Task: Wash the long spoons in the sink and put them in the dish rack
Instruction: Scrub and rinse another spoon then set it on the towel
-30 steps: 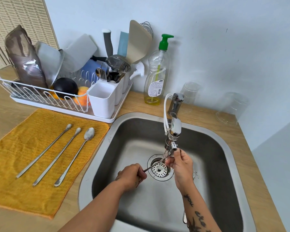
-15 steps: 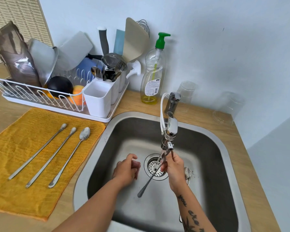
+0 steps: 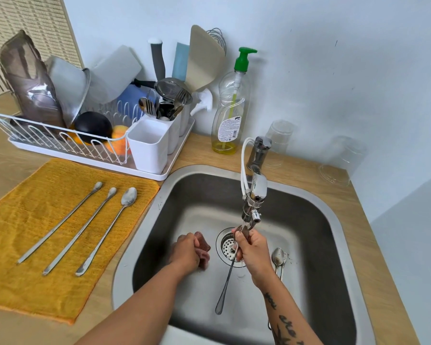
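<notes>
Progress: mid-wash, nowhere near done. Holding one long spoon (image 3: 228,280) in right hand (image 3: 253,250), grip clamped round the upper stem, bowl end up at the tap (image 3: 258,192) outlet, handle hanging down over the sink (image 3: 316,207) floor beside the drain (image 3: 225,246). Holding a pink scrub pad (image 3: 202,247) in left hand (image 3: 186,253), grip curled tight round it, just left of the drain, apart from the spoon. Cannot make out any water stream. Looks like the rinse step on this one.

Left to do: another spoon (image 3: 279,256) lying on the sink floor just right of the right hand, maybe a second under it, hard to tell. Plus three long spoons (image 3: 80,230) side by side on the yellow towel (image 3: 35,245) on the worktop (image 3: 368,257), well apart from the sink; look smudged, cannot tell washed or not. No long spoon visibly in the dish rack (image 3: 60,143); front white cup (image 3: 148,145) looks empty. Racking pending for all, by the look of it.
</notes>
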